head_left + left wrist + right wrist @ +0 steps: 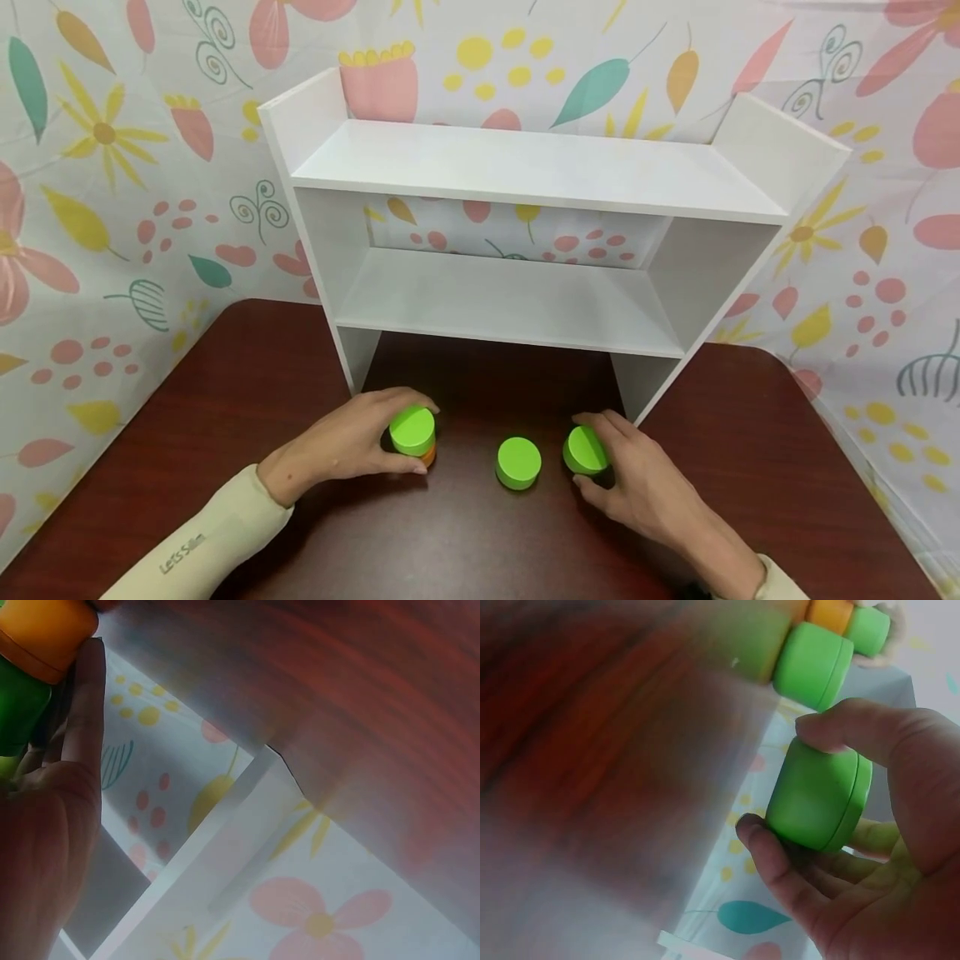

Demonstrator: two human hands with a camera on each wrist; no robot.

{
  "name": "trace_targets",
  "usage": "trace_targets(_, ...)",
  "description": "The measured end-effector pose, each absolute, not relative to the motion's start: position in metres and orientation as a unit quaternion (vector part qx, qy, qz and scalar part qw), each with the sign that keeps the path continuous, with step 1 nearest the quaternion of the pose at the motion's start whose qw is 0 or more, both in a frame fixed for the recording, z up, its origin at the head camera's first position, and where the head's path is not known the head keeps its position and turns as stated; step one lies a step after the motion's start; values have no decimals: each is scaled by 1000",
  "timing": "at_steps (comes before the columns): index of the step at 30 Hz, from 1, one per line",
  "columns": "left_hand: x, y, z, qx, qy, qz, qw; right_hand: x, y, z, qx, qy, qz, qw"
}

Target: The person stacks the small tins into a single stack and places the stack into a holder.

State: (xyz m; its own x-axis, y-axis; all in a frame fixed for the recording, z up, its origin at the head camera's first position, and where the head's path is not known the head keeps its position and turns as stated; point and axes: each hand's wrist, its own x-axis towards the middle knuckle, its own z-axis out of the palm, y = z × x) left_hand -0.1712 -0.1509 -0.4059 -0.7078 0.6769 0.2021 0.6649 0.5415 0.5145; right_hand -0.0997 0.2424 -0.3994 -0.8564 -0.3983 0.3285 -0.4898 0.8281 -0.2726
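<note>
A small round lidded green jar (pixel 412 430) sits on top of an orange jar (pixel 428 455) at the left of the table. My left hand (pixel 352 437) holds this stack, fingers round the far side and thumb at the near side. In the left wrist view the orange jar (pixel 52 634) shows beside the fingers. A second green jar (pixel 518 463) stands upright by itself between the hands. To its right, my right hand (pixel 637 475) grips a third green jar (pixel 585 451) between thumb and fingers; the right wrist view shows that jar (pixel 817 795) inside the curled fingers.
A white two-tier shelf (pixel 510 308) stands on the dark red-brown table (pixel 465 542), just beyond the hands. Its side panels come down to the table close to both hands. Patterned cloth (pixel 105 208) hangs behind and at both sides.
</note>
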Motion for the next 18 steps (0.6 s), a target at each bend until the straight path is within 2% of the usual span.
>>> trace_targets(10, -171, -152, -401, 386, 878, 283, 17, -99, 236, -382, 259, -936, 178, 159)
trace_targets(18, -171, -151, -404, 386, 878, 284, 16, -101, 222, -373, 265, -933, 193, 147)
